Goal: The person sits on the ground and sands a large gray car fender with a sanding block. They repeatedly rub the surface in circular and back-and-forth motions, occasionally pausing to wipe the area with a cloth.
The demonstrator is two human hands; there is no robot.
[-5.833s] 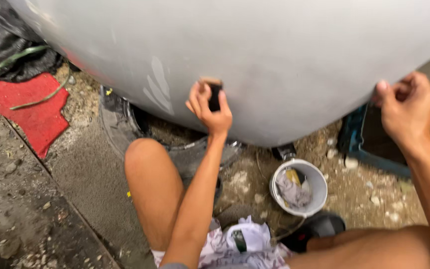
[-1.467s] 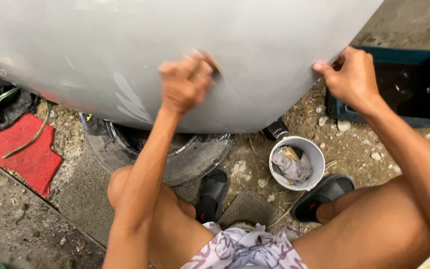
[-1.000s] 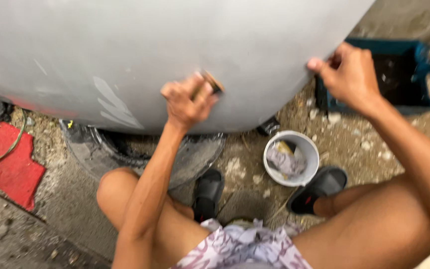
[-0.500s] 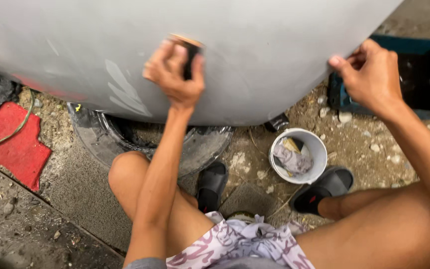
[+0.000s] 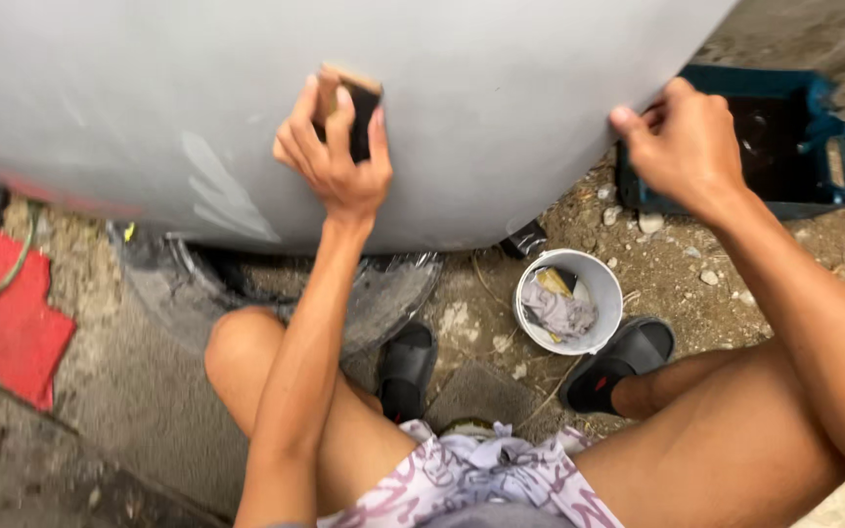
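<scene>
Up on the curved grey panel in front of my knees, my left hand now sits higher than it did a moment ago: half a second back the sanding block was lower on the curve, and a second before that it was down near the panel's bottom edge, so I read this as the top of an upward stroke. My left fingers are wrapped over the dark block, thumb on one side and the rest draped across its face, pressing it flat to the panel; its tan top edge shows above my fingertips. My right hand has kept its place at the panel's lower right edge, fingers curled on the rim to steady it, holding nothing else. Pale scuffed streaks show on the grey to the left of and below the block, which I take to mean that patch is already worked and the rubbing is moving up the curve. Down on the ground, between my black sandals, the white bucket with a rag in it stands well apart from both hands, untouched. Beyond my right hand lies the dark teal tray, and at the far left a red mat.
</scene>
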